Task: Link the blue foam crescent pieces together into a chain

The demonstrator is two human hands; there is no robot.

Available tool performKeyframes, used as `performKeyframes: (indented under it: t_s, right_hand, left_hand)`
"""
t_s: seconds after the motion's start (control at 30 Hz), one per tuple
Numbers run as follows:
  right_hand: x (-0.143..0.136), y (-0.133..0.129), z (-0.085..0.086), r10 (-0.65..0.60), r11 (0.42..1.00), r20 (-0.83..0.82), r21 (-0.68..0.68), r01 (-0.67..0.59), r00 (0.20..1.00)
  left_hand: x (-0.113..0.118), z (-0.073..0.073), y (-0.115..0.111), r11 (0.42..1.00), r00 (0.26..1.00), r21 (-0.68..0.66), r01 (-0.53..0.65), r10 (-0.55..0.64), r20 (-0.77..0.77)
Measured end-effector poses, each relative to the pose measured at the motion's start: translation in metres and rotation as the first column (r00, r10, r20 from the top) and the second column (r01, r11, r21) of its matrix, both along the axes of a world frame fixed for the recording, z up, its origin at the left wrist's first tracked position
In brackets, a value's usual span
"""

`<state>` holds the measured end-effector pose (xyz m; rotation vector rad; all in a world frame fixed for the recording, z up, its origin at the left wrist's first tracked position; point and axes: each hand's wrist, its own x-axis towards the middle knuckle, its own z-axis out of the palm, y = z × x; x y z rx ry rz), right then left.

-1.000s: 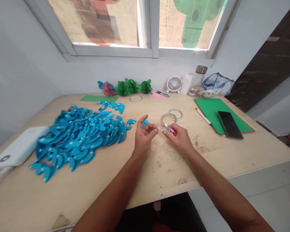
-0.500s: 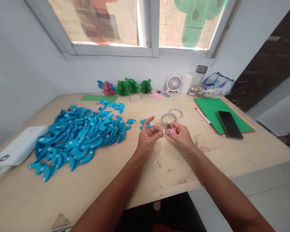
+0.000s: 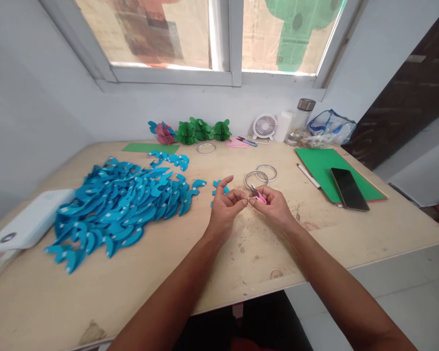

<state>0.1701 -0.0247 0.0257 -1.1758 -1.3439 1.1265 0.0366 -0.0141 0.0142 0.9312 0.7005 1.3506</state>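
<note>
My right hand point(image 3: 272, 207) is closed around small pink-handled scissors point(image 3: 260, 197), whose dark blades point up and away. Thumb and forefinger of my left hand point(image 3: 227, 207) pinch together close to the right fingertips. Whatever sits in that pinch is too small to make out. Just behind the left hand, a few blue cut pieces point(image 3: 219, 185) lie partly hidden by it. Two rolls of narrow tape point(image 3: 266, 173) overlap on the table beyond the scissors. Left of my hands spreads a large heap of blue curved pieces point(image 3: 124, 200) with small white squares on them.
A white power bank point(image 3: 29, 219) with a cable lies at the left edge. Green sheets point(image 3: 318, 165), a phone point(image 3: 349, 189) and a pen point(image 3: 308, 176) are on the right. Paper flowers point(image 3: 201, 130), a fan point(image 3: 265, 126) and a glass bottle point(image 3: 303, 117) stand along the wall.
The small white bit seen between the fingertips earlier no longer shows clearly. Both hands hold nearly the same place, and the view has shifted very slightly.
</note>
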Motion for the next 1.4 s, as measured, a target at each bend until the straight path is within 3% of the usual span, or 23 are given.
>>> performKeyframes:
  t_s: [0.4,0.83,1.4]
  right_hand:
    - [0.0014,0.0009,-0.0052,0.037,0.997,0.077,0.064,-0.042,0.996]
    - [0.0011,-0.0003,-0.0056,-0.028,0.993,0.182,0.120,0.006,0.983]
    - [-0.0011,-0.0008,-0.0029,-0.078,0.993,0.173,0.100,0.062,0.982]
  left_hand:
    - [0.0014,-0.0008,-0.0010,0.999,0.999,0.013,-0.034,0.035,-0.027]
    - [0.0013,-0.0023,-0.0022,0.987,0.987,0.145,-0.073,0.093,-0.135]
    - [0.0018,-0.0005,-0.0011,0.989,0.986,0.093,-0.113,0.123,-0.109]
